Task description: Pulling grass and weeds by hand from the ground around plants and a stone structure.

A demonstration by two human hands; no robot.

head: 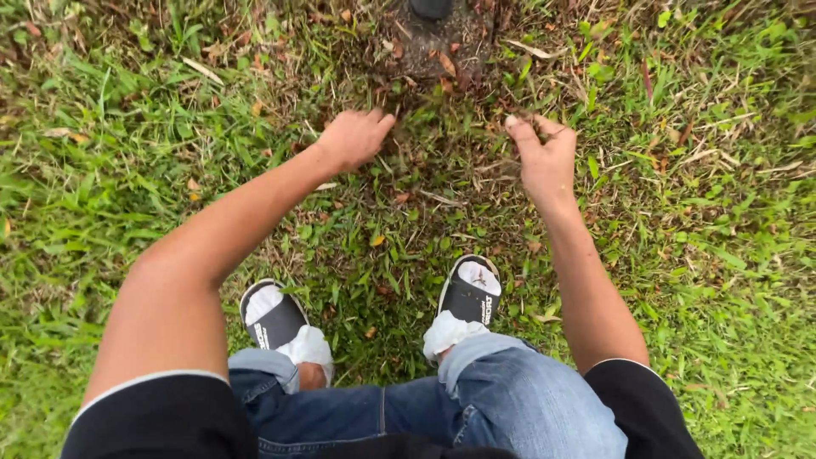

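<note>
I look straight down at green grass strewn with dry brown leaves. My left hand reaches down to the ground with its fingers curled into the grass and dead leaves; what it grips is hidden. My right hand is held slightly to the right, fingers curled and thumb out, pinching at dry grass stalks. Between and beyond both hands lies a patch of bare dark soil with brown leaf litter.
My feet stand below the hands in black slide sandals over white socks, the left sandal and the right sandal. Blue jeans fill the bottom edge. A dark object shows at the top edge.
</note>
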